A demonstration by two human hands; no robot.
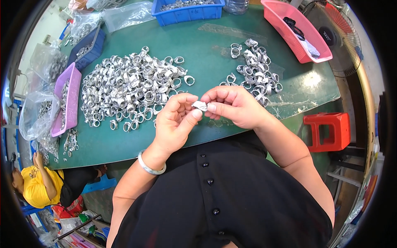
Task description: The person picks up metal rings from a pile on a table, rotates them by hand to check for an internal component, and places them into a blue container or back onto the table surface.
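Head view: left hand (175, 120) and right hand (233, 106) both pinching small shiny silver metal clamp ring (199, 106) between fingertips, hovering over near edge of green counter (206, 58), between large ring pile (132, 84) and smaller pile (254, 72).

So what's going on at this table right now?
A person in black sits at a green table, holding one small metal ring clamp between the fingertips of the left hand and the right hand, just above the near edge. A big heap of the same silver clamps lies to the left, with a smaller pile to the right. Pink, blue and purple trays stand around the table's edges. Another person in yellow sits low on the left.
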